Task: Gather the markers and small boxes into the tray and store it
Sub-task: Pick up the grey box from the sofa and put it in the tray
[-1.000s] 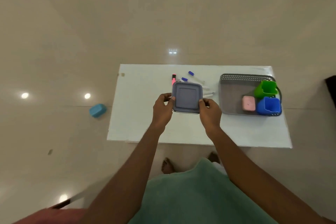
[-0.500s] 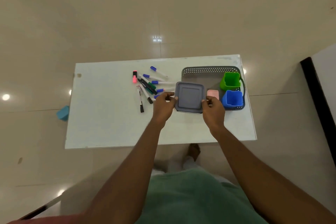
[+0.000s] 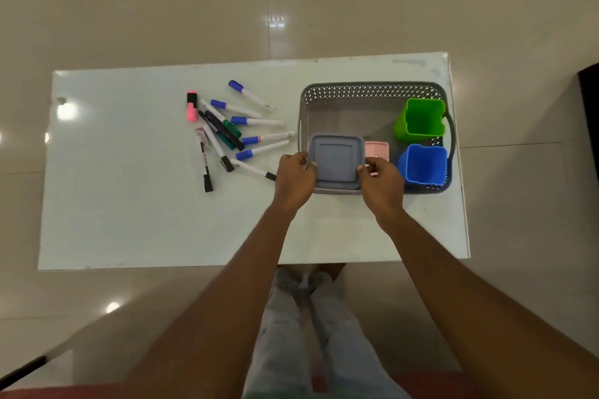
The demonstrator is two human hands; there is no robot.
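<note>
Two hands, left hand [image 3: 295,179] and right hand [image 3: 382,181], are clasped on the grey box [image 3: 335,161] being lowered into the tray [image 3: 372,91]; release, then the markers [image 3: 238,129] at left, seem called for next.

white table [image 3: 136,220] | scattered markers [image 3: 233,129] left | grey tray [image 3: 372,92] right

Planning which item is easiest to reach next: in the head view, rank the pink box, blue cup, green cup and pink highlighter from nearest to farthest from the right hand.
From the right hand:
1. Pink box, just above it.
2. Blue cup, to its right.
3. Green cup, far right corner.
4. Pink highlighter, far left.
</note>
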